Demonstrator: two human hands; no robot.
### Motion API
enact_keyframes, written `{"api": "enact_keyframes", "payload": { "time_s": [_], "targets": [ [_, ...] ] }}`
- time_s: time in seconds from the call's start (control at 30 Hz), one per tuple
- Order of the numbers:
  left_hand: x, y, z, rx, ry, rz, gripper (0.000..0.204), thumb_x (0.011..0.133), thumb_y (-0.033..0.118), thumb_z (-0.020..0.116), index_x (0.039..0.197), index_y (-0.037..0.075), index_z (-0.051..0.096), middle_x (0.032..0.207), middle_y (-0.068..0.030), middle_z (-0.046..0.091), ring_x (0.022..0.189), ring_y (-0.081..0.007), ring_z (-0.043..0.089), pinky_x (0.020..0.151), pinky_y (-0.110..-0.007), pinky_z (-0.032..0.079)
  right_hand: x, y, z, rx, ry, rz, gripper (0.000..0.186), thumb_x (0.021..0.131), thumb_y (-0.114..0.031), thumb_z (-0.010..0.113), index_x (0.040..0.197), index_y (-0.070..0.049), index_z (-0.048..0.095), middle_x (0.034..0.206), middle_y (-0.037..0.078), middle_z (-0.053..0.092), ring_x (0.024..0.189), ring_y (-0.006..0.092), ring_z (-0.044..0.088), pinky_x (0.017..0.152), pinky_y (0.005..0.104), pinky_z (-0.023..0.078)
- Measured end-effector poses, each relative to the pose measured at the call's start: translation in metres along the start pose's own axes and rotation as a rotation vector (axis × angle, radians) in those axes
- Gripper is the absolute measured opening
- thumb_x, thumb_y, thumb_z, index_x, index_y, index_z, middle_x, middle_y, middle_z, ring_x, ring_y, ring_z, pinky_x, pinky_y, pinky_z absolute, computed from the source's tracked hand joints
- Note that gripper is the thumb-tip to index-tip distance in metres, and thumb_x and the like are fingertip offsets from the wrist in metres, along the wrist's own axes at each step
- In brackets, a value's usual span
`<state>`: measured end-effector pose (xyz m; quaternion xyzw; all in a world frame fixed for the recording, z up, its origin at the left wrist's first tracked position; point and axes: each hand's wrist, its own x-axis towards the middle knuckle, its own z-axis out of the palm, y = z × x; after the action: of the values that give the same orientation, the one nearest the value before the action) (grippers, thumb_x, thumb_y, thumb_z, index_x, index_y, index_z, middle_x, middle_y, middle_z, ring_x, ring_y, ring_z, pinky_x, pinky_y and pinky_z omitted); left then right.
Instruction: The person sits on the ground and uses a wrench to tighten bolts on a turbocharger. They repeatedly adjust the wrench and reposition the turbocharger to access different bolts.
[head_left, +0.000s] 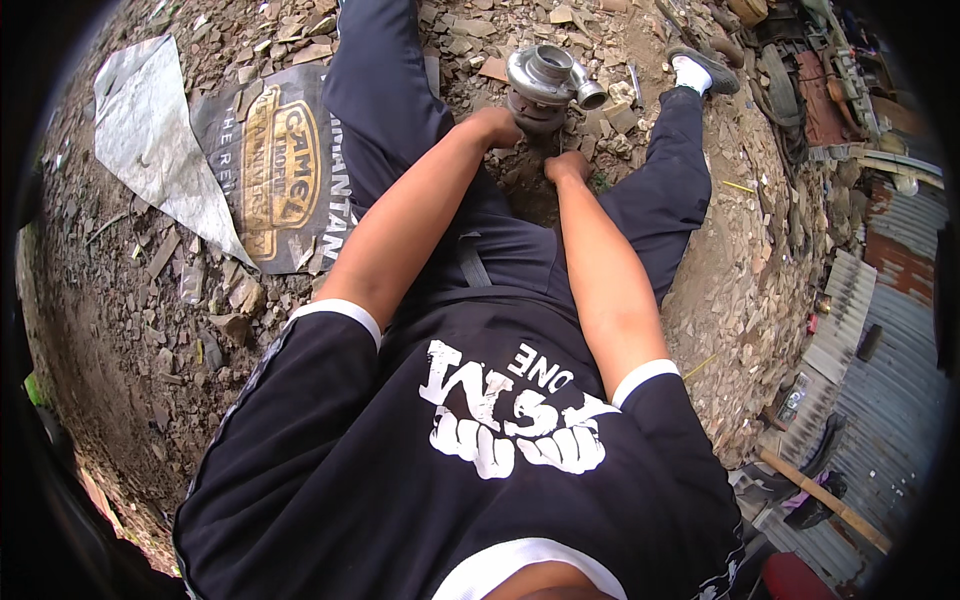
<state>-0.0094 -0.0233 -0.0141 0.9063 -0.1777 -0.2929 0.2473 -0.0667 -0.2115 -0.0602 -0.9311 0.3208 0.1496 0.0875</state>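
A grey metal turbocharger (541,80) stands on the stony ground between my spread legs, its round opening facing up and a pipe outlet pointing to the right. My left hand (495,127) is closed against the near left side of its darker lower body. Closer to me and slightly right, my right hand (567,168) is closed just below the turbocharger's base. Its fingers face away, so whatever they hold is hidden. A slim metal tool, seemingly a wrench (635,84), lies among the stones right of the turbocharger.
A dark printed sheet (300,170) and a pale grey sheet (150,115) lie at the left. Broken stones cover the ground. At the right are corrugated metal sheets (885,370), a wooden handle (825,500) and old metal parts. My trousered legs flank the turbocharger.
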Motion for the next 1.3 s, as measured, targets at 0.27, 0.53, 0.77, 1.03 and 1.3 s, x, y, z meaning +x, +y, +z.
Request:
{"api": "enact_keyframes", "payload": {
  "time_s": [0.27, 0.53, 0.77, 1.03, 1.3],
  "targets": [
    [-0.053, -0.003, -0.015, -0.276, -0.099, 0.268, 0.046, 0.089, 0.026, 0.075, 0.125, 0.000, 0.069, 0.118, -0.0186, 0.073, 0.109, -0.0277, 0.070, 0.092, -0.040, 0.057, -0.065, 0.020, -0.101, 0.930, -0.372, 0.024, 0.025, 0.082, -0.020, 0.090, 0.092, -0.007, 0.071, 0.081, 0.002, 0.070, 0.054, 0.0080, 0.050, 0.048, 0.0289, 0.035],
    [-0.070, 0.028, -0.018, -0.996, -0.069, 0.481, 0.035, 0.094, 0.012, 0.076, 0.126, -0.001, 0.069, 0.110, -0.0100, 0.075, 0.094, -0.0167, 0.073, 0.083, -0.033, 0.062, -0.086, 0.018, -0.125, 1.235, -0.496, -0.192, 0.030, 0.083, -0.013, 0.088, 0.103, -0.009, 0.065, 0.086, -0.001, 0.067, 0.060, 0.0040, 0.050, 0.050, 0.0221, 0.030],
    [-0.071, 0.028, -0.025, -1.122, 0.039, 0.441, 0.033, 0.087, 0.010, 0.083, 0.117, 0.000, 0.074, 0.099, -0.0070, 0.076, 0.090, -0.0153, 0.073, 0.081, -0.031, 0.063, -0.082, 0.024, -0.131, 0.998, -0.215, -0.267, 0.041, 0.076, -0.020, 0.095, 0.096, -0.005, 0.063, 0.085, 0.004, 0.067, 0.069, 0.0115, 0.061, 0.063, 0.0281, 0.048],
    [-0.136, 0.039, -0.011, -1.106, 0.053, 0.397, 0.032, 0.088, 0.008, 0.082, 0.117, -0.005, 0.074, 0.100, -0.0081, 0.077, 0.090, -0.0134, 0.072, 0.083, -0.029, 0.061, -0.151, 0.025, -0.152, 1.522, -0.234, -0.424, 0.023, 0.087, -0.008, 0.084, 0.090, -0.004, 0.062, 0.087, 0.006, 0.070, 0.070, 0.0137, 0.065, 0.069, 0.0303, 0.052],
    [-0.096, 0.037, -0.020, -1.178, -0.012, 0.501, 0.033, 0.090, 0.010, 0.081, 0.117, -0.006, 0.072, 0.102, -0.0103, 0.076, 0.091, -0.0149, 0.073, 0.083, -0.030, 0.061, -0.132, 0.031, -0.149, 1.359, -0.395, -0.371, 0.016, 0.090, -0.013, 0.082, 0.099, -0.003, 0.073, 0.090, 0.008, 0.075, 0.066, 0.0057, 0.061, 0.054, 0.0201, 0.039]
  ]
}}
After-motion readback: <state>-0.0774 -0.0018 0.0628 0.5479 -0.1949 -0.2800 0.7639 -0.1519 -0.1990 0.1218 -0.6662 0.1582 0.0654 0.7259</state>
